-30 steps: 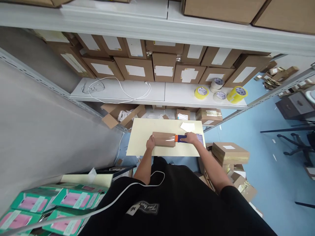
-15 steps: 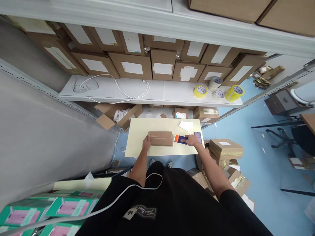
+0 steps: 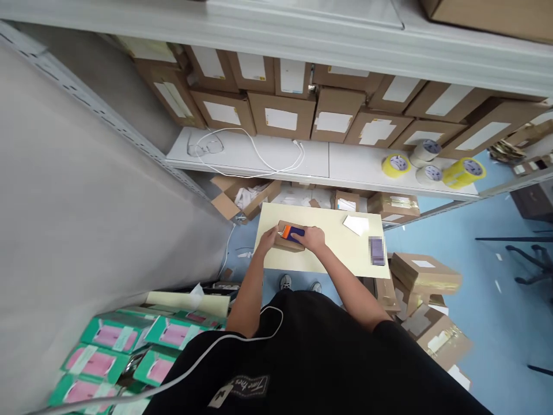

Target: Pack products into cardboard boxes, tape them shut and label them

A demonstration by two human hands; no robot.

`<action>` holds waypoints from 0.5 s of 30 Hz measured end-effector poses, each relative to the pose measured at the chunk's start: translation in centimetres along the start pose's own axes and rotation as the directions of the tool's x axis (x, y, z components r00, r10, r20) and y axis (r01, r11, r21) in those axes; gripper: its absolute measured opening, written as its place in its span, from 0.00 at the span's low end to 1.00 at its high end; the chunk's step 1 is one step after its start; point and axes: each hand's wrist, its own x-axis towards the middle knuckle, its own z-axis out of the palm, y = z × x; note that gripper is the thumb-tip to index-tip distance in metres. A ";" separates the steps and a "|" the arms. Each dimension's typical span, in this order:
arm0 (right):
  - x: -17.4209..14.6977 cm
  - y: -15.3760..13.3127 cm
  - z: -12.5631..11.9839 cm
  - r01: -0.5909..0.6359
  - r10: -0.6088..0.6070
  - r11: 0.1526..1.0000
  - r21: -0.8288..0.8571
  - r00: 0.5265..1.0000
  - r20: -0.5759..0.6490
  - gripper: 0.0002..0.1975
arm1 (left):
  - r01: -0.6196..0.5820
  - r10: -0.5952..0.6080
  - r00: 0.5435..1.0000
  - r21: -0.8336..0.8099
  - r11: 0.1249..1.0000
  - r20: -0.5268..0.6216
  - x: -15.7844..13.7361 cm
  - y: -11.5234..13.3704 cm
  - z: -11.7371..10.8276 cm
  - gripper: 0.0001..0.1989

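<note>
On the pale yellow board (image 3: 337,253) lies a small brown cardboard box (image 3: 288,245), partly covered by my hands. My left hand (image 3: 268,238) grips its left end, fingers closed against the edge. Over the box top, my right hand (image 3: 313,237) is closed on a flat dark-blue and orange tool (image 3: 292,234). The tool's orange end points left towards my left hand, with a thin pale tip whose exact form I cannot make out. A phone (image 3: 377,251) and a white paper sheet (image 3: 356,225) lie on the right part of the board.
Behind the board, a white shelf (image 3: 345,167) carries labelled cartons (image 3: 280,118), tape rolls (image 3: 396,165), glasses (image 3: 205,145) and a white cable (image 3: 250,173). An open carton (image 3: 246,196) sits below left. Cartons (image 3: 425,271) are stacked at right; green-and-pink boxes (image 3: 114,334) stand lower left.
My right hand has carried the blue and orange tool left, from beside the box to over it. The box now sits turned slightly. The head view has shifted left.
</note>
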 end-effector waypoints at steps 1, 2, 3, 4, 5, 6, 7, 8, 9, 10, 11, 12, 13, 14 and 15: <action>0.2 -1.0 -0.1 -0.007 0.007 1.000 -0.003 1.000 -0.009 0.37 | -0.031 0.031 0.999 0.006 0.999 0.037 -0.2 0.4 -0.2 0.28; 0.4 -1.7 -0.2 -0.015 0.015 1.000 -0.005 1.000 -0.016 0.36 | -0.050 0.049 0.997 0.024 0.998 0.051 -0.3 0.7 -0.2 0.28; 0.6 -2.2 -0.4 -0.026 0.026 1.000 -0.006 1.000 -0.017 0.36 | -0.062 0.059 0.997 0.050 0.997 0.049 -0.4 1.1 0.0 0.27; 0.7 -2.5 -0.6 -0.038 0.038 0.999 -0.006 0.999 -0.014 0.35 | -0.070 0.066 0.997 0.080 0.994 0.040 -0.5 1.4 0.5 0.26; 0.8 -2.4 -0.8 -0.051 0.051 0.999 -0.004 0.999 -0.009 0.34 | -0.075 0.072 0.997 0.113 0.991 0.031 -0.7 1.6 1.1 0.26; 0.7 -2.1 -1.1 -0.069 0.069 0.998 -0.001 0.998 -0.002 0.33 | -0.083 0.079 0.996 0.147 0.986 0.034 -0.8 1.9 1.9 0.25; 0.6 -1.5 -1.3 -0.090 0.090 0.996 0.002 0.996 0.003 0.33 | -0.094 0.087 0.995 0.182 0.979 0.047 -1.1 2.1 3.0 0.25; 0.4 -0.7 -1.5 -0.115 0.115 0.993 0.007 0.993 0.005 0.33 | -0.109 0.096 0.993 0.220 0.969 0.070 -1.4 2.3 4.2 0.25; 0.0 0.4 -1.7 -0.143 0.143 0.990 0.013 0.990 0.003 0.32 | -0.121 0.099 0.991 0.261 0.958 0.094 -1.7 2.5 5.5 0.26; -0.5 1.7 -1.8 -0.173 0.173 0.985 0.023 0.985 0.003 0.32 | -0.132 0.103 0.988 0.294 0.947 0.112 -2.0 2.8 6.8 0.26; -1.2 3.2 -1.9 -0.200 0.200 0.979 0.035 0.980 0.002 0.32 | -0.142 0.103 0.986 0.330 0.933 0.132 -2.4 3.1 8.0 0.27; -2.0 4.8 -1.8 -0.224 0.224 0.973 0.048 0.975 0.000 0.31 | -0.150 0.100 0.984 0.372 0.916 0.151 -2.8 3.4 9.2 0.27; -2.9 6.5 -1.8 -0.249 0.250 0.966 0.062 0.968 -0.002 0.31 | -0.157 0.092 0.981 0.419 0.895 0.172 -3.1 3.7 10.1 0.27; -4.0 8.3 -1.7 -0.278 0.279 0.958 0.075 0.960 -0.006 0.31 | -0.163 0.079 0.978 0.470 0.868 0.194 -3.3 4.1 10.9 0.27; -5.2 10.1 -1.6 -0.308 0.310 0.948 0.084 0.951 -0.010 0.30 | -0.168 0.064 0.975 0.519 0.838 0.213 -3.4 4.4 11.5 0.28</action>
